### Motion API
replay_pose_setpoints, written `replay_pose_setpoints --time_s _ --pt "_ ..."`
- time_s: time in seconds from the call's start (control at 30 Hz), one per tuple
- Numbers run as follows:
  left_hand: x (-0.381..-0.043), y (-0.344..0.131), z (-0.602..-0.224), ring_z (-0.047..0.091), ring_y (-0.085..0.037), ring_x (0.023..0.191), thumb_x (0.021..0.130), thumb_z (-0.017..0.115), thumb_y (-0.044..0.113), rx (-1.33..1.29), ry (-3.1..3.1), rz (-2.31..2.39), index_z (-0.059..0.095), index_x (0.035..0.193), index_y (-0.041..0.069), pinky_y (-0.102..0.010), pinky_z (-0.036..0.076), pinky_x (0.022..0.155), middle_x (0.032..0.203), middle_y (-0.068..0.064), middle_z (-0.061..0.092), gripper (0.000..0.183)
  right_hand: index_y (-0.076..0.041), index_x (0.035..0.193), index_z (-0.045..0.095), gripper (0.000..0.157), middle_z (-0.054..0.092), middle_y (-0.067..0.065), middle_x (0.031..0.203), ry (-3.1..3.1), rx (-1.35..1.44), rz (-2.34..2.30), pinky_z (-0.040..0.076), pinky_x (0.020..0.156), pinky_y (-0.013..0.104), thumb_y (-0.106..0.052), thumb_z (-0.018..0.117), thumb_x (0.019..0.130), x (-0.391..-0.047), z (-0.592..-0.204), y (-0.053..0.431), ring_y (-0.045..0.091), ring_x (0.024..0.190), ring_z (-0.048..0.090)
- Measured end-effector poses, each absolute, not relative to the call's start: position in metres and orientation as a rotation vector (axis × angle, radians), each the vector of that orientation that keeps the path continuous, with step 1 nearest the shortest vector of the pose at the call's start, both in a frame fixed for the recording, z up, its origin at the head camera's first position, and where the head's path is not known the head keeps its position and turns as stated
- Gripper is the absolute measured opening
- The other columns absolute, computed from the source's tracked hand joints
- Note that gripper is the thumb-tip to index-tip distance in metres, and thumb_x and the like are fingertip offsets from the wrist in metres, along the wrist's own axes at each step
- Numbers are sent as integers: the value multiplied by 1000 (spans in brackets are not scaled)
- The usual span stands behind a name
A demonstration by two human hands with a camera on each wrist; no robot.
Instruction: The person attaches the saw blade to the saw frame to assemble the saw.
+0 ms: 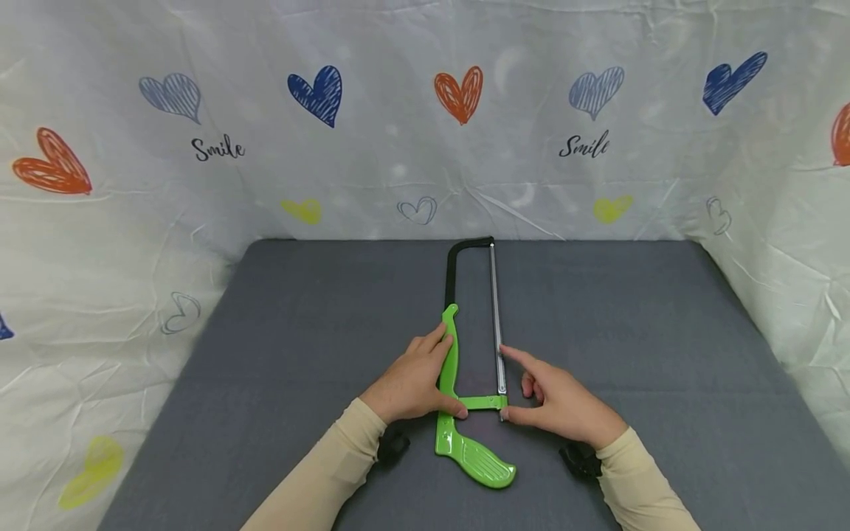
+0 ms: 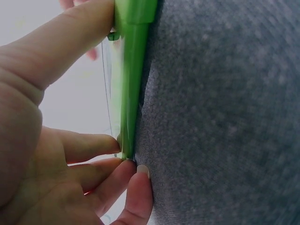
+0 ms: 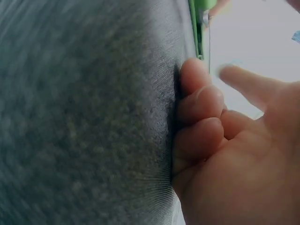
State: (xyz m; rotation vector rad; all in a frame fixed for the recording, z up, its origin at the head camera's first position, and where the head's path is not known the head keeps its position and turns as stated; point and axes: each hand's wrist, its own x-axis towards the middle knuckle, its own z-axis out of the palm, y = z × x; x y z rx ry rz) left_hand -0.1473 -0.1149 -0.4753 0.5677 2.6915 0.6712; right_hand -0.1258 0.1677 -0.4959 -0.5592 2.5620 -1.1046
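A hacksaw lies on the grey table, its green grip (image 1: 481, 461) toward me and its black frame bar (image 1: 451, 269) pointing away. The silver blade (image 1: 495, 317) runs along its right side. My left hand (image 1: 415, 376) rests on the green part of the frame from the left. Its thumb reaches across beside the green crosspiece (image 1: 481, 403), and its fingertips touch the frame farther up. My right hand (image 1: 564, 398) is at the blade side, index finger straight with its tip at the blade. The right thumb is at the blade's near end, while the other fingers curl inward.
The grey cloth-covered table (image 1: 319, 317) extends around the saw. White fabric (image 1: 398, 37) printed with hearts hangs behind it and along both sides. A dark band (image 1: 581, 461) sits at my right wrist, below the beige sleeve (image 1: 640, 479).
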Motion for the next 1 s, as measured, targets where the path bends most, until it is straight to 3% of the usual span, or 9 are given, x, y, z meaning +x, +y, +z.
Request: replay_pose_setpoints --time_s 0.2,0.47,0.7,1.0 --pt "-147 -113 -474 32 -40 161 77 98 51 561 2695 682 29 171 2 -54 44 123 183 -13 17 127 -21 163 51 90 53 -4 87 2637 -656 -1037 40 65 23 -62 82 90 -125 -498 168 4 71 43" --pt "-146 -114 -472 33 -41 160 76 98 50 571 2704 679 30 170 0 -55 44 122 182 -15 19 126 -15 161 55 85 49 -5 83 2686 -678 -999 38 64 22 -57 82 92 -123 -495 162 3 69 39" --pt "-145 -114 -474 32 -41 161 76 99 50 573 2699 694 30 170 0 -55 43 123 182 -16 19 126 -17 161 54 81 48 -4 82 2690 -593 -948 37 61 23 -60 76 96 -120 -493 159 5 66 39" --pt "-146 -116 -481 31 -41 162 75 99 49 557 2684 758 30 170 1 -56 44 123 182 -14 19 127 -19 162 53 67 53 -7 86 2626 -608 -1030 43 64 24 -49 69 105 -123 -502 163 5 67 45"
